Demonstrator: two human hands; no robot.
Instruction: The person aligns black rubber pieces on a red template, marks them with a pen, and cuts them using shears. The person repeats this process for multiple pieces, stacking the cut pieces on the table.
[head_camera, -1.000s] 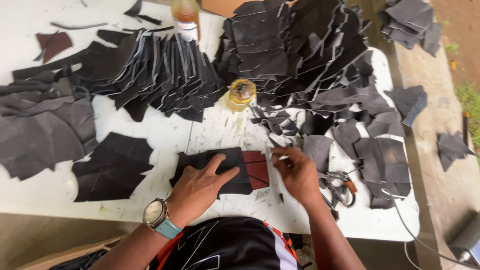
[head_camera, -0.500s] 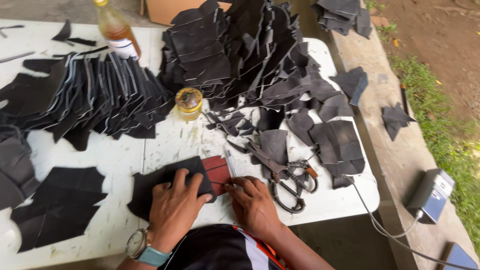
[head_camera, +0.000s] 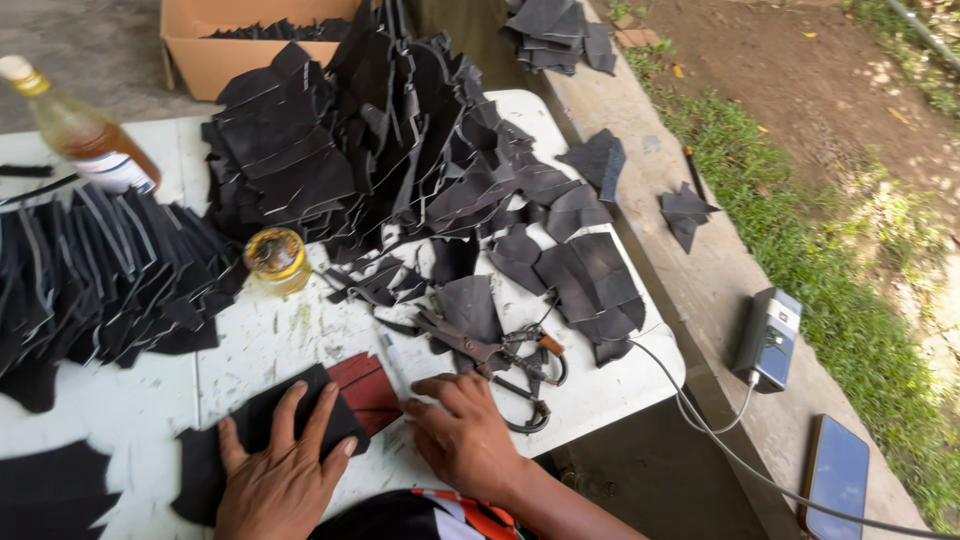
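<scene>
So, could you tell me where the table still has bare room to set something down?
Bare white patches lie between the glue jar and left hand, and at the table corner right of the scissors. The black stacks crowd the back.

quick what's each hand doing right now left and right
Left hand: open, fingers spread flat on the black leather piece.
Right hand: loosely curled on the table beside the red piece; whether it holds anything cannot be told.
</scene>
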